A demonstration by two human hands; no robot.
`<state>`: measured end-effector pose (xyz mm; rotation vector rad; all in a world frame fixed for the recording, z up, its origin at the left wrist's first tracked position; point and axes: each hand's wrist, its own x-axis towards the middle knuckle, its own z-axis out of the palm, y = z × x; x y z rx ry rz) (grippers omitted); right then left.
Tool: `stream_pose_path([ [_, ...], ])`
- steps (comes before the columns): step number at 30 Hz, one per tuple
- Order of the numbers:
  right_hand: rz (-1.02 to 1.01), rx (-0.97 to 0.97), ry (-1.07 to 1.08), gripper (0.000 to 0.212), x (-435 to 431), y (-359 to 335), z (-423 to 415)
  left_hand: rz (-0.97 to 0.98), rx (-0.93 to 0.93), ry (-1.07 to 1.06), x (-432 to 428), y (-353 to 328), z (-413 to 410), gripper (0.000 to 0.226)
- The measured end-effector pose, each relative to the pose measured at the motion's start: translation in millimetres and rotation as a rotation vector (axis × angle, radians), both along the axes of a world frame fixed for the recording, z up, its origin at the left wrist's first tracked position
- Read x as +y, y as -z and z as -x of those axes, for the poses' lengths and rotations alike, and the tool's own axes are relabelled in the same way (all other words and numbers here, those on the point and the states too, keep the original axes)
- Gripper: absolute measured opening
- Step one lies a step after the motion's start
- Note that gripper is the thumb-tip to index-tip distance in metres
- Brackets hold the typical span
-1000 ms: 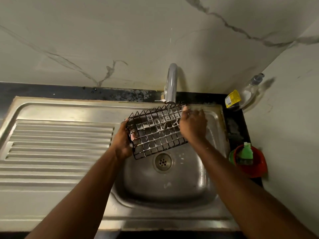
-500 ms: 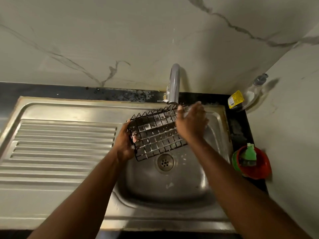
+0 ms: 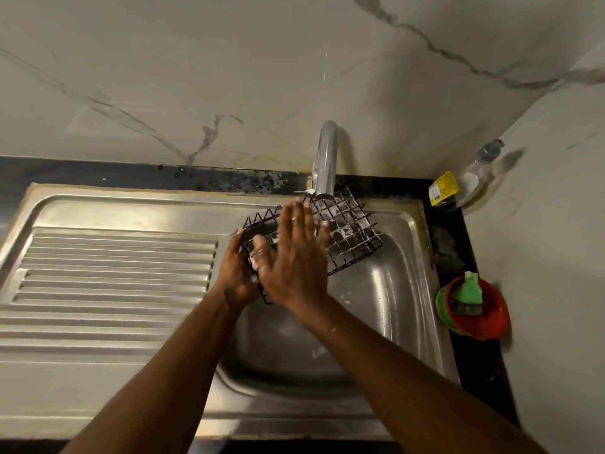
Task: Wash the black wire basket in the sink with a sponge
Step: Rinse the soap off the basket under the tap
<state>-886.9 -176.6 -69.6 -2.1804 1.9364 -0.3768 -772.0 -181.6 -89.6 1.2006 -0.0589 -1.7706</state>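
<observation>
1. Black wire basket (image 3: 340,231) sits tilted over the sink (image 3: 402,290) under the tap (image 3: 325,158); suds on the mesh.
2. Left hand (image 3: 242,273) grips the basket's left end.
3. Right hand (image 3: 299,257), at the right edge a second ago, now lies flat and open on the mesh, rubbing bare.
4. Sponge (image 3: 466,296) sits in the red bowl (image 3: 487,322) on the bench; looks like rinsing, scrub likely done.

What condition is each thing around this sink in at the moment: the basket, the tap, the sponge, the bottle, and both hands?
Black wire basket: tilted, held above the basin under the spout, soap film in its mesh.
Tap: spout over the basket; flow unclear.
Left hand: gripping the basket's left end.
Right hand: open, flat against the mesh, no sponge.
Sponge: green, resting in the red bowl.
Bottle: leaning in the corner, nearly empty.
</observation>
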Motion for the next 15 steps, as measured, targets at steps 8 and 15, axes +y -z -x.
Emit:
stream_pose_path([
  [8,-0.653,-0.308,0.472,0.125,-73.8,3.7,126.0,-0.136,-0.089,-0.040,12.5,29.9,-19.5,0.033],
  [15,-0.821,-0.977,0.540,0.084,-87.7,-3.4,142.0,-0.153,-0.119,0.005,18.4,36.4,-17.6,0.041],
])
